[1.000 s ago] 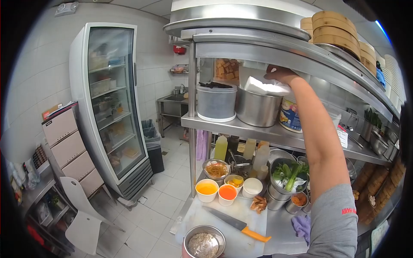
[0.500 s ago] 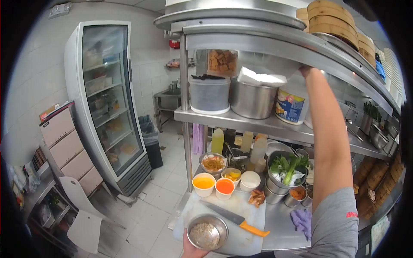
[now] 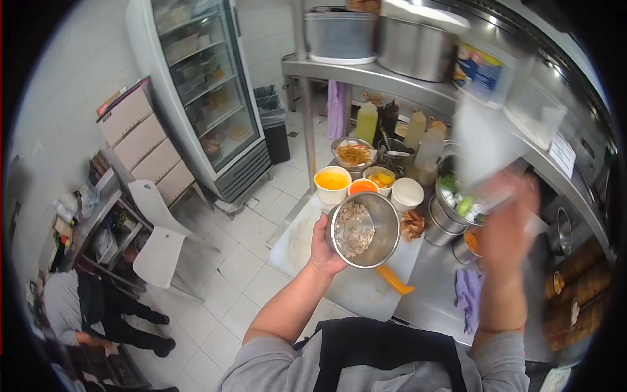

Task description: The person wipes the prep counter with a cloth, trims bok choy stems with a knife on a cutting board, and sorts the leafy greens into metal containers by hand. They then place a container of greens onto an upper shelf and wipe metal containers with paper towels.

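My left hand (image 3: 326,245) grips a metal bowl (image 3: 386,225) by its left side, tilted toward me. Pale chopped food (image 3: 353,228) lies inside. Motion smears my right hand (image 3: 513,212), raised at the right, and a whitish, see-through thing (image 3: 486,134) hangs at its fingers, perhaps a thin plastic bag. Beneath the bowl are a white cutting board (image 3: 300,238) and a knife whose orange handle (image 3: 394,280) shows; the bowl hides its blade. Just behind stand a cup of yellow liquid (image 3: 332,178) and a cup of orange liquid (image 3: 363,187).
Squeeze bottles (image 3: 367,122) and a bowl of shredded food (image 3: 354,154) stand under the steel shelf (image 3: 366,70). Leafy greens sit in a metal bowl (image 3: 450,212) near a purple cloth (image 3: 467,297). Another person (image 3: 108,300) bends at lower left, beyond a white chair (image 3: 160,251).
My right hand has come down from the upper shelf with a whitish, see-through thing. My left hand has raised the bowl toward the cups. The view has tipped down, and another person now shows.
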`<action>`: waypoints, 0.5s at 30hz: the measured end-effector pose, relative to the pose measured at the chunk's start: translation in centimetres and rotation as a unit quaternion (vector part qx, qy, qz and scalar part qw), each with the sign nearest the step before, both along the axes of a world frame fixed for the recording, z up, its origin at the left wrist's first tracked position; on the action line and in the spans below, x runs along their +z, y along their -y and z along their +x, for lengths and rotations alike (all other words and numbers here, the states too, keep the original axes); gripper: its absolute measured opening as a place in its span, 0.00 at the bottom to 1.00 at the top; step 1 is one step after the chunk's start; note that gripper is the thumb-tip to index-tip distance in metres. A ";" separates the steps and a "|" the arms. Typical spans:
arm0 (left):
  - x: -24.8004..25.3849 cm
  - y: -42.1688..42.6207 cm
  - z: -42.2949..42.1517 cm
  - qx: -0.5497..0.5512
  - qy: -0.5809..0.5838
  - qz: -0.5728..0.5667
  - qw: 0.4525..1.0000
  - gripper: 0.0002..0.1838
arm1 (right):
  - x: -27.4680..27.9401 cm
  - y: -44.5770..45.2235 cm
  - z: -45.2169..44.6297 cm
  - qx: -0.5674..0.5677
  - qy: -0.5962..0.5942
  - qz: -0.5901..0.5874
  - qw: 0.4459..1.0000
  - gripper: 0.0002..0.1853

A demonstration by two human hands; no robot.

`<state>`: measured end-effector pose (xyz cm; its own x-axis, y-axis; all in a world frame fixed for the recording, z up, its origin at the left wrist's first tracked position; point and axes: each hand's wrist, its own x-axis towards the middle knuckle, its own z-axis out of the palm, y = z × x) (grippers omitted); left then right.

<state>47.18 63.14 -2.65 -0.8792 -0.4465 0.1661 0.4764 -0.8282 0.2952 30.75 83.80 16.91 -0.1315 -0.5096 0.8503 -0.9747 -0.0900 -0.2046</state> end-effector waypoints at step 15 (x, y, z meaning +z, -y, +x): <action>-0.3 -4.6 -7.6 0.047 0.054 -0.202 0.977 0.45 | -14.3 7.2 1.2 0.076 0.391 0.140 0.906 0.22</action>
